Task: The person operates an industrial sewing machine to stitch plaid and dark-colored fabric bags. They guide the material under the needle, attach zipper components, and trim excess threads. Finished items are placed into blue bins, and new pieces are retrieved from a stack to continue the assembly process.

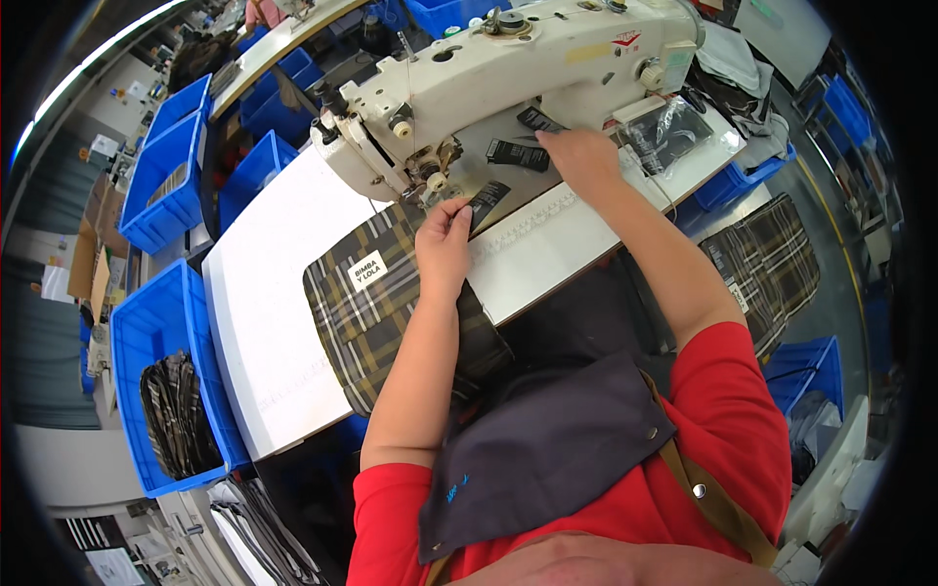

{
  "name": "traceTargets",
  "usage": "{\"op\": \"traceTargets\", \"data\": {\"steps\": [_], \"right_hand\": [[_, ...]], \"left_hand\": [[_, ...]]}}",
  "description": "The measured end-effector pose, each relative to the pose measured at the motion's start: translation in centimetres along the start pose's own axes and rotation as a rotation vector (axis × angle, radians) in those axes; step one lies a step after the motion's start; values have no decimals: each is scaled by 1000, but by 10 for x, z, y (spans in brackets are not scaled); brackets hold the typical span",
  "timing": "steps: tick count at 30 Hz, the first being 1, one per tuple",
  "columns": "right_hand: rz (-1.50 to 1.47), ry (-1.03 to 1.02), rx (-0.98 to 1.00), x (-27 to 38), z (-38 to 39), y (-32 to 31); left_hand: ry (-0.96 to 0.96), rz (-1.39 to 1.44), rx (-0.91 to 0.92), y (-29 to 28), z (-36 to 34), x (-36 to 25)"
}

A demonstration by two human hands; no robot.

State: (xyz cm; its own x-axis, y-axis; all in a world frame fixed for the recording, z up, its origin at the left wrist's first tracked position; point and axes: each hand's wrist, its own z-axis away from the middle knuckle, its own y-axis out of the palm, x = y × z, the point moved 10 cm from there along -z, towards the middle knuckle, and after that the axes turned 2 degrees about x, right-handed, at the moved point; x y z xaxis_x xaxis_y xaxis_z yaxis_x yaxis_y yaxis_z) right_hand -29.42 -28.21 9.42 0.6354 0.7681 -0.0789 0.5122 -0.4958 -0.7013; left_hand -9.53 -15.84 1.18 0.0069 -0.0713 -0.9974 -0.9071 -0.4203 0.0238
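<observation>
My left hand (445, 242) is at the front of the sewing machine head (376, 146), its thumb and fingers pinched on the end of a small black label (489, 202) with pale print. Under that hand lies a plaid fabric piece (376, 317) in olive, black and white, with a white patch (367, 271) on it. My right hand (586, 164) reaches below the machine arm, fingertips closed on the edge of another black label (539, 119). Between the hands, more black labels (518, 154) lie on the metal machine bed. The needle area is partly hidden by machine parts.
A printed ruler scale (528, 220) runs along the white table (264, 342). On the right are a clear plastic bag (669, 132) and another plaid piece (767, 259). A blue bin (132, 342) at left holds folded plaid pieces (179, 415); more blue bins (161, 210) stand behind.
</observation>
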Motion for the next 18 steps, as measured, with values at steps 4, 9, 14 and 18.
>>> {"op": "traceTargets", "data": {"steps": [4, 9, 14, 18], "right_hand": [[-182, -266, -89, 63, 16, -52], [-390, -405, -86, 107, 45, -71], [-430, -354, -50, 119, 54, -72], [-550, -15, -4, 90, 61, -55]], "left_hand": [[-125, 449, 38, -8, 1, 1], [-342, 299, 354, 9, 17, 2], [-214, 28, 396, 10, 36, -4], [90, -237, 181, 3, 43, -24]]}}
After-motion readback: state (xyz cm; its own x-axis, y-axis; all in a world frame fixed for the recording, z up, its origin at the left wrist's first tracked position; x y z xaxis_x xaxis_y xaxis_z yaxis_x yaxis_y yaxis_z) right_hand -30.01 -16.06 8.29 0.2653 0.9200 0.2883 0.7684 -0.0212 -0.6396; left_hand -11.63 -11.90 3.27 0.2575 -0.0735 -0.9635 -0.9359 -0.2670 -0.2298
